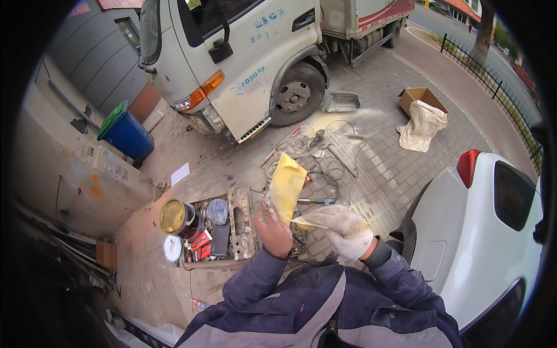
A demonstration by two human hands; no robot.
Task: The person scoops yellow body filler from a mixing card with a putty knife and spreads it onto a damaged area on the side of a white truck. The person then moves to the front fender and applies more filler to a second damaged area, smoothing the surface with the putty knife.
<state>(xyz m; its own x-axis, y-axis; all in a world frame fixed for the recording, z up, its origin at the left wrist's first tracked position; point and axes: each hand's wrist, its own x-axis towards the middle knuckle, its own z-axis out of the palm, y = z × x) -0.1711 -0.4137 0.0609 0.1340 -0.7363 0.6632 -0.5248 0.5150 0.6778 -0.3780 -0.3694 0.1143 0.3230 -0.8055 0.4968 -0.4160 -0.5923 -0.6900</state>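
Note:
My bare left hand (272, 229) grips a yellow sheet (287, 182), like sandpaper, standing up in front of me. My right hand (345, 232), in a dirty white glove, is closed on the sheet's lower right part, which is pulled out to a point. Below and left of my hands sits a cluttered tray (238, 223) with red tubes (203, 240), a grey box (220, 238) and a clear plastic bag (219, 211). An open round can (173, 219) and a white lid (172, 247) are at its left side. Hoses (328, 182) and tools lie on the paving beyond.
A white truck (203, 87) stands ahead, a white car (476, 226) close on my right. A blue bin (125, 136) is by the left wall (69, 174). A cardboard box (418, 98) with a cloth (423, 127), a plastic crate (341, 102) and a railing (493, 87) are farther right.

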